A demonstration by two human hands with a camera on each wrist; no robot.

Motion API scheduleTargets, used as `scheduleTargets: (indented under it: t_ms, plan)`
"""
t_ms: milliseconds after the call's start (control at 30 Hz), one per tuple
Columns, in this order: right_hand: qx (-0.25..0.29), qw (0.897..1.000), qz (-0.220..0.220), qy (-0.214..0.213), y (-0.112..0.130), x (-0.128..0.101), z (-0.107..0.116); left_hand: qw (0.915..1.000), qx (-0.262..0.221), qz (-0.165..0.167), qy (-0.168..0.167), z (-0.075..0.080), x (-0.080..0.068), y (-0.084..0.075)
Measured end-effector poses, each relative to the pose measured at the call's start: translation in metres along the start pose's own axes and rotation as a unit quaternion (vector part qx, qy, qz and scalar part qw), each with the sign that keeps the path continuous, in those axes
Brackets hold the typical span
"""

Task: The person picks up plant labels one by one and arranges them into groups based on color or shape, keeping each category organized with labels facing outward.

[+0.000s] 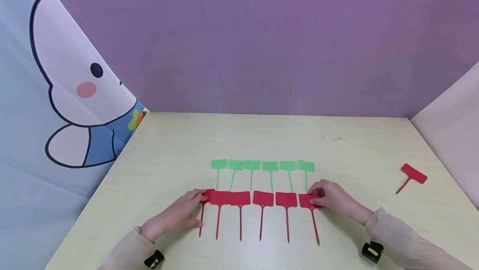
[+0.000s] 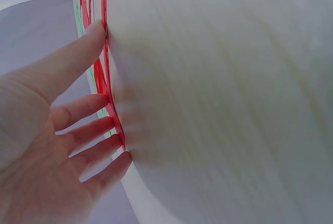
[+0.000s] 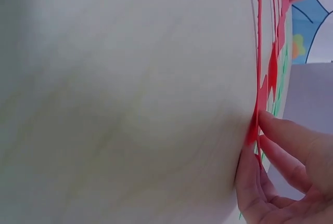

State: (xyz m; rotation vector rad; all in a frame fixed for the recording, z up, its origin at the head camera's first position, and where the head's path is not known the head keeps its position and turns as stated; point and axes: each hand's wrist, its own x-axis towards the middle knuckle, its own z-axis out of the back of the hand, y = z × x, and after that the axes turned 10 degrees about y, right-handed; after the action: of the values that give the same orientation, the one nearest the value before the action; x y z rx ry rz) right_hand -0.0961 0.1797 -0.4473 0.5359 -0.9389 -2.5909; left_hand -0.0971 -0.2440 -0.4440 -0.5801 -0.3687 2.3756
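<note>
Several red T-shaped plant labels lie in a row across the table, flat heads away from me and pointed stems towards me. My left hand point(image 1: 181, 211) is at the left end; its fingers, fairly straight, touch the head of the leftmost red plant label point(image 2: 115, 117), and the thumb touches its stem. At the right end, my right hand point(image 1: 334, 198) pinches the right edge of the head of the rightmost red plant label point(image 1: 308, 200) between thumb and fingers. Part of that head is hidden under the fingers.
Just beyond the red row runs a row of smaller green plant labels point(image 1: 270, 166), turned the same way. One more red plant label point(image 1: 414, 174) lies tilted at the far right of the pale wooden table point(image 1: 179, 141). A purple cloth wall point(image 1: 262, 53) rises behind.
</note>
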Motion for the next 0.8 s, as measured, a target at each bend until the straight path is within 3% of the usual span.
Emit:
scheduleTargets:
  t_ms: [500, 800]
  plan:
    - [-0.012, 0.999, -0.026, -0.027, 0.0001, -0.0028, -0.0018, 0.9999, 0.006, -0.006, -0.005, 0.0003, 0.0006, -0.0003]
    - [0.02, 0.998, -0.029, -0.047, -0.0025, -0.0073, 0.003, 1.0, 0.003, -0.006, -0.004, -0.0002, 0.0015, 0.0005]
